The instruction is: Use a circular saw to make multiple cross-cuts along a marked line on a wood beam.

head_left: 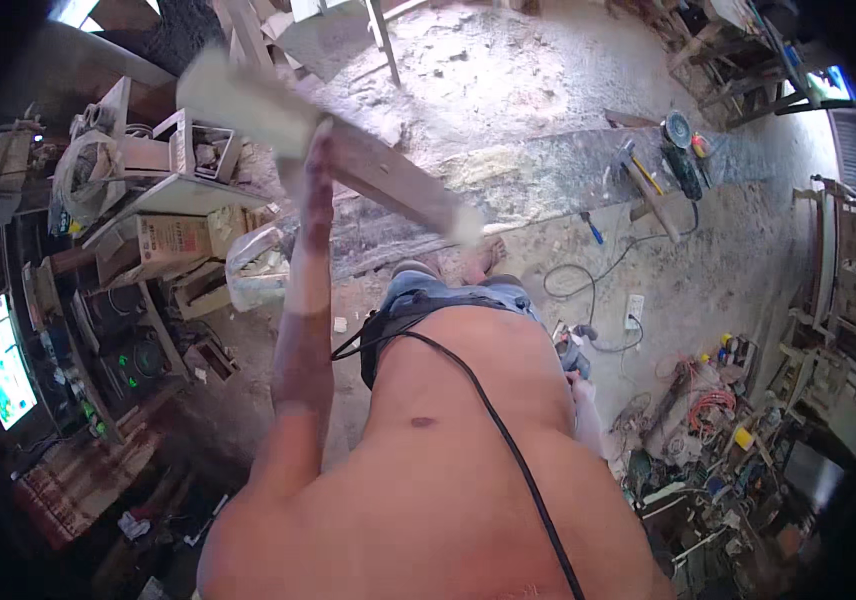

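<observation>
My left hand [316, 180] is raised ahead of me, gripping a long pale wooden board [393, 180] that slants from upper left down toward the middle, slightly blurred. Down at my right hip, my right hand [579, 382] is closed on a grey tool [570, 352], partly hidden by my body. A plank bench [528, 180] runs across in front of me, carrying an angle grinder [681, 150], a hammer [651, 193] and a screwdriver [590, 226]. A black cable loops over the floor to a white power strip [635, 308].
Cluttered shelving with cardboard boxes [173, 240] stands at left, beside a lit screen [3, 360]. Wooden furniture [728, 50] is at upper right. Piled tools, hoses and scrap [708, 430] lie at lower right. The dusty floor [738, 260] shows around the bench.
</observation>
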Available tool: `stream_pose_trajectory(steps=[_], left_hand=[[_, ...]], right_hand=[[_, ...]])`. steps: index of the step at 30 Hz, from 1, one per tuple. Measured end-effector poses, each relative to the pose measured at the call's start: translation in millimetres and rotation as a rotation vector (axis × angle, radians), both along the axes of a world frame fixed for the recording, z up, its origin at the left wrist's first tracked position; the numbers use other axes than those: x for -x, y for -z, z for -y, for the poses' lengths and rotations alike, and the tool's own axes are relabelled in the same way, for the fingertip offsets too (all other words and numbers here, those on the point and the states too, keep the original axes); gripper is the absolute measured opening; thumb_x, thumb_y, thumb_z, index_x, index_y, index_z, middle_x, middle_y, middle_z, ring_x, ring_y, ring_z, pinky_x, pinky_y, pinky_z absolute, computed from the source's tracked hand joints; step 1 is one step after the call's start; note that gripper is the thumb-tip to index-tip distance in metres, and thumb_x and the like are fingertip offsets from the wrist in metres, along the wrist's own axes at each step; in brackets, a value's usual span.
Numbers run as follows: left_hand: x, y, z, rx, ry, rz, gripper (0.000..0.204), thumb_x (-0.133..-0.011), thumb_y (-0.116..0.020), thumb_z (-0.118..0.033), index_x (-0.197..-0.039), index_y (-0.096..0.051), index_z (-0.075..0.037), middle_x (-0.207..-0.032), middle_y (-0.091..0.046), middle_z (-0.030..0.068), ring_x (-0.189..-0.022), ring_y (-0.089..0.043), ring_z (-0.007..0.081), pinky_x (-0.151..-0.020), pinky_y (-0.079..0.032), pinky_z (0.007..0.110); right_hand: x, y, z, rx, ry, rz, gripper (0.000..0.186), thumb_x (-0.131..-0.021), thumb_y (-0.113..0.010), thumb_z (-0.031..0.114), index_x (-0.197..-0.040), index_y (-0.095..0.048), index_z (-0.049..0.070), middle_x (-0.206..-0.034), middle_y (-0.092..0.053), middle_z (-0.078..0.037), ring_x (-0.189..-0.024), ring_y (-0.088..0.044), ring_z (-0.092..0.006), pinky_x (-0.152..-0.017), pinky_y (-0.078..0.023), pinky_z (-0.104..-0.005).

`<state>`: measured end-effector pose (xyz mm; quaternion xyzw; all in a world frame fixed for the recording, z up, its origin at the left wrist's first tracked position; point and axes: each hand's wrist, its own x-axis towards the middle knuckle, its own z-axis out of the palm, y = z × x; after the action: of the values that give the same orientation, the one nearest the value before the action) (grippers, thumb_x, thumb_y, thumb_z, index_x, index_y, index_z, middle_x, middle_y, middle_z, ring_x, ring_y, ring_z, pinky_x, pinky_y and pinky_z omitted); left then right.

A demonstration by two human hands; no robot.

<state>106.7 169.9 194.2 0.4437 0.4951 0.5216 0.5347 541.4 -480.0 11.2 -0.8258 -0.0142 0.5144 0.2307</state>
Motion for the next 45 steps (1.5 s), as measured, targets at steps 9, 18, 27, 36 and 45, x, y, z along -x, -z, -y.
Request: stream_pose_trajectory(steps=[9,18,27,36,45], left_hand=[[-15,175,130,1.059,-0.625,0.575,0.083,-0.099,-0.081,-0.053,-0.162,-0.048,-0.01,-0.155,-0.057,0.0245,-0.139,-0.061,0.0463,-0.116,-0.057,0.069],[37,169,137,1.043,0.024,0.059,0.093,-0.1,-0.07,-0.079,-0.155,-0.063,-0.003,-0.147,-0.074,0.0193,-0.129,-0.075,0.033,-0.103,-0.064,0.057],[72,143,87,-0.48,0.36,-1.552,0.079,-0.079,-0.097,-0.044,-0.144,-0.067,-0.011,-0.129,-0.071,0.0186,-0.132,-0.065,0.04,-0.114,-0.048,0.058],[130,152,-40,0.446,1.323,-0.881,0.104,-0.064,-0.105,-0.047,-0.153,-0.065,-0.011,-0.149,-0.072,0.0183,-0.141,-0.065,0.0375,-0.114,-0.054,0.052],[128,169,-32,0.388,1.329,-0.923,0.104,-0.06,-0.106,-0.047,-0.148,-0.067,-0.007,-0.145,-0.074,0.0172,-0.132,-0.07,0.0342,-0.107,-0.058,0.05]], right_hand=[[-11,100,62,0.174,-0.64,-0.006,0.027,-0.107,-0.066,0.032,-0.114,-0.087,0.016,-0.083,-0.078,0.002,-0.067,-0.071,-0.015,-0.064,-0.056,-0.0351],[-3,-17,-6,0.105,-0.198,0.208,0.021,-0.097,-0.085,0.027,-0.093,-0.074,0.01,-0.071,-0.068,-0.003,-0.058,-0.066,-0.0185,-0.056,-0.053,-0.0396],[54,-111,-76,-0.001,0.302,0.213,0.028,-0.099,-0.084,0.024,-0.083,-0.066,0.011,-0.063,-0.055,0.002,-0.044,-0.052,-0.0129,-0.04,-0.041,-0.034],[93,-150,-101,-0.076,0.213,0.169,0.031,-0.1,-0.084,0.026,-0.083,-0.064,0.011,-0.062,-0.056,0.001,-0.045,-0.054,-0.0137,-0.041,-0.044,-0.0344],[125,-151,-101,-0.086,0.076,0.17,0.027,-0.1,-0.086,0.023,-0.09,-0.064,0.011,-0.066,-0.056,0.003,-0.047,-0.052,-0.0102,-0.042,-0.041,-0.0327]])
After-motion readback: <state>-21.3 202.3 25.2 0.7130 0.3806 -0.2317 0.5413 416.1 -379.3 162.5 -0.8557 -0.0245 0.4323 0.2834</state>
